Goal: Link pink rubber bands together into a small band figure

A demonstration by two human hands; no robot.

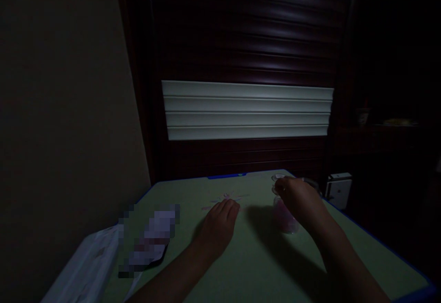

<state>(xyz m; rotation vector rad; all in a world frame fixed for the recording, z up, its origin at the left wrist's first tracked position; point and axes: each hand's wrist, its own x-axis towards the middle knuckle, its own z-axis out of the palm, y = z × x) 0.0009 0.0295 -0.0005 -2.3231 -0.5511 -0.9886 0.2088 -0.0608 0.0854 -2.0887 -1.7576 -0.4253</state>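
My left hand (220,222) rests palm down on the green table, fingers side by side and slightly bent, with no object visible in it. Just beyond its fingertips lie several thin pinkish and pale pieces (226,196), spread out like rays of a star. On the right, my right hand (298,197) is closed in a pinch above a clear jar (286,220) with pink contents. Whatever its fingertips hold is too dark and small to make out. A clear, round lid-like piece (277,177) shows just behind those fingers.
The green table (262,266) has a blue edge. A blurred-out packet (156,234) lies on its left, beside a white plastic-like bundle (91,261). Dark slatted panelling with a pale band (248,110) stands behind. A white box (339,190) is beyond the right edge.
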